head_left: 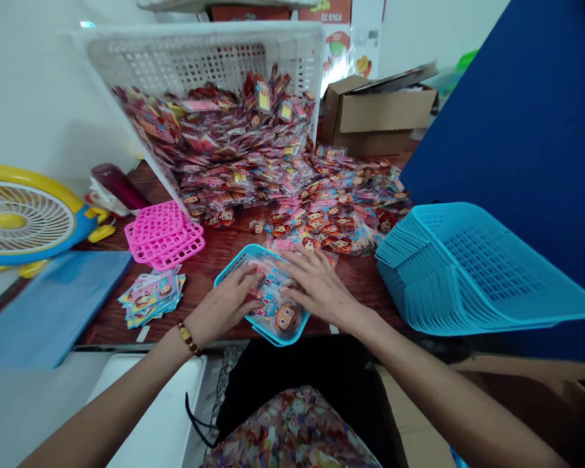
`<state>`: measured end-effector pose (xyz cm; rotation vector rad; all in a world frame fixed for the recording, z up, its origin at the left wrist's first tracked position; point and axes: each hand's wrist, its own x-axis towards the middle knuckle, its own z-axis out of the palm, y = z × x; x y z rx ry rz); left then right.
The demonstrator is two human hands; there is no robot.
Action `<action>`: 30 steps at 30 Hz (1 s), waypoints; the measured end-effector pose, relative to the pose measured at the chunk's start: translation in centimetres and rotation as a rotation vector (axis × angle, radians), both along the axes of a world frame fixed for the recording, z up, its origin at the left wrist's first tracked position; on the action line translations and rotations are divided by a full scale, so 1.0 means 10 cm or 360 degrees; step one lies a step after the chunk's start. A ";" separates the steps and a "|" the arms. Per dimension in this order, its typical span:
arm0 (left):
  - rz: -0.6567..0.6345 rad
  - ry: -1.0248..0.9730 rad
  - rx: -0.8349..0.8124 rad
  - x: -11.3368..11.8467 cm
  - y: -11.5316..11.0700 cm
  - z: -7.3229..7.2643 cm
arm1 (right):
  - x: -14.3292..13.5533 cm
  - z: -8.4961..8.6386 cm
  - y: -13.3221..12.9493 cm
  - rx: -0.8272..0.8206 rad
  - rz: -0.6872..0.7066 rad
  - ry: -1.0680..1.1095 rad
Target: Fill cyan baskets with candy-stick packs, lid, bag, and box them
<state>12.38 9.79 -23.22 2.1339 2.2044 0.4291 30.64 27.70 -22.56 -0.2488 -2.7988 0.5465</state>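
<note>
A small light-blue plastic basket [283, 340] sits at the table's front edge, right before me. Inside it lie clear plastic packets [273, 292] printed with cartoon figures; one large round face shows near the basket's front end. My left hand [227, 302] reaches over the basket's left rim, its fingers apart and resting on the packets. From the other side my right hand [316, 286] lies over the right rim with its fingers spread on the packets. Neither hand has its fingers wrapped round anything. The fingers hide part of the contents.
A large white crate [199, 29] lies tipped, spilling many packets [253, 156] across the table. Stacked blue baskets [443, 273] stand at right. Pink lattice lids [163, 231], printed cards [153, 296], a yellow-and-blue fan [29, 214] and blue sheets [53, 305] are at left. A cardboard box [385, 114] stands behind.
</note>
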 end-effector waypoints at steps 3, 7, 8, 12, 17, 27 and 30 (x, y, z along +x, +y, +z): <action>-0.0099 0.0117 0.0216 0.02 -0.14 0.04 | 0.23 -0.12 -0.02 -0.0365 -0.0426 0.0216; -0.0364 0.0274 0.0173 0.01 -0.30 0.03 | 0.41 -0.31 -0.12 -0.0694 -0.0604 0.0182; -0.0387 0.0317 0.0128 0.00 -0.33 0.00 | 0.41 -0.32 -0.14 -0.0740 -0.0604 0.0159; -0.0267 0.0447 0.0125 0.01 -0.41 -0.14 | 0.30 -0.29 -0.19 -0.0739 -0.0608 0.0116; -0.0013 0.0608 0.0176 0.19 -0.54 -0.17 | -0.13 -0.25 -0.11 -0.0653 -0.0491 0.0087; 0.0540 0.0875 0.0218 -0.02 -0.32 -0.14 | -0.54 -0.64 0.51 0.0103 -0.0453 -0.0151; 0.0755 0.0858 0.0217 -0.12 -0.11 -0.13 | -0.25 -0.80 0.53 0.0181 -0.0245 -0.0326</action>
